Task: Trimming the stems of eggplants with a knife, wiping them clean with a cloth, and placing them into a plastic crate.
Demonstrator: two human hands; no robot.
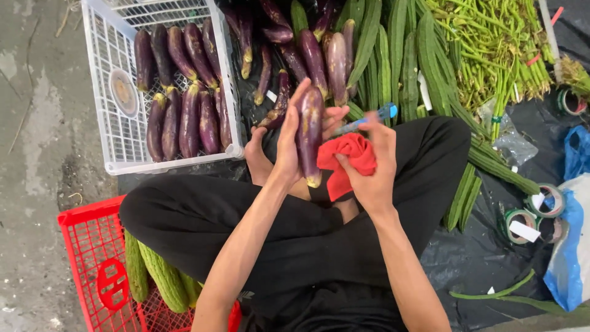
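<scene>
Over the lap, left fingers (294,126) clasp a purple eggplant (310,132); right fingers (369,150) clamp a red cloth (347,161).

A black sheet (485,258) over concrete floor (37,123) carries eggplants (307,55), gourds (399,55), apparently tape rolls (521,222).

Eggplant (310,132) at frame centre, upright in left hand (287,147); cloth (345,161) touching its right side, w/ right hand (375,172) on it. Crate (110,37) upper left holds eggplants; basket (92,258) lower left holds gourds. Tape rolls (531,215) at right edge; greens (491,43) upper right.
</scene>
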